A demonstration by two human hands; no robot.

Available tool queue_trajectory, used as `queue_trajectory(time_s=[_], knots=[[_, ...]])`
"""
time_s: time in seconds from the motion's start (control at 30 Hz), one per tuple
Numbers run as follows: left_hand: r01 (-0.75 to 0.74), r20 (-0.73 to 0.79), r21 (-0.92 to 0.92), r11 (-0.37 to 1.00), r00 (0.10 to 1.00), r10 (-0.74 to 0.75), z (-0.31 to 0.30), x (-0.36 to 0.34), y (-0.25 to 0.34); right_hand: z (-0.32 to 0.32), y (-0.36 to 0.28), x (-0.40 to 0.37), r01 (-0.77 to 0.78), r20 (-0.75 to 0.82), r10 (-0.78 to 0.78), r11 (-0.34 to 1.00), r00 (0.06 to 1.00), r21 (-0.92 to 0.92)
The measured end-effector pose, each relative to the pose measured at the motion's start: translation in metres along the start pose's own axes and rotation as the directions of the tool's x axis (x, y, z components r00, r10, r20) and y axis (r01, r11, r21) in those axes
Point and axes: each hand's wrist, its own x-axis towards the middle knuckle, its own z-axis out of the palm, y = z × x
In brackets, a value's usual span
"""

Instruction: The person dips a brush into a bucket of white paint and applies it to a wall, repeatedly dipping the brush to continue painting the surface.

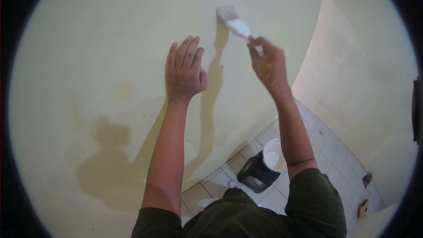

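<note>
My right hand (269, 61) is wrapped round the handle of a paintbrush (238, 27). The brush is wide, with a white handle and pale, paint-coated bristles that meet the wall (110, 35) high in the view. My left hand (184, 68) lies on the pale yellow wall, to the left of the brush, its fingers stretched out and nothing in it. Small white specks dot both hands and forearms. A paler, whitish area shows on the wall around the bristles.
Below my right forearm, a white paint bucket (274, 154) sits at a dark stool-like stand (254, 174) on the white tiled floor (319, 139). Another wall (352, 61) meets this one at a corner on the right. Small brown objects lie at its foot.
</note>
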Motion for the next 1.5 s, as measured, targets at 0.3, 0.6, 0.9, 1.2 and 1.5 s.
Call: queue_trajectory(time_s=[0.3,0.6,0.9,1.2,1.5], knots=[[-0.006,0.022,0.013,1.0,1.0,0.006,-0.002,0.001,0.001,0.054,0.062,-0.156,-0.311,0.347,0.334,0.942,0.876,-0.123],[-0.012,0.016,0.019,1.0,1.0,0.012,0.0,0.0,0.002,0.061,0.128,-0.231,-0.206,0.577,0.323,0.943,0.75,-0.26],[-0.004,-0.003,0.011,1.0,1.0,0.004,0.002,0.0,0.001,0.012,0.049,-0.059,-0.114,0.313,0.119,0.993,0.942,-0.034],[-0.007,-0.01,0.013,1.0,1.0,0.007,0.004,0.0,0.0,-0.02,-0.015,0.029,-0.075,-0.225,0.12,0.977,0.967,0.199],[-0.017,-0.001,0.022,1.0,1.0,0.017,0.005,0.002,-0.001,0.052,0.044,-0.127,-0.357,0.237,0.337,0.933,0.911,0.049]])
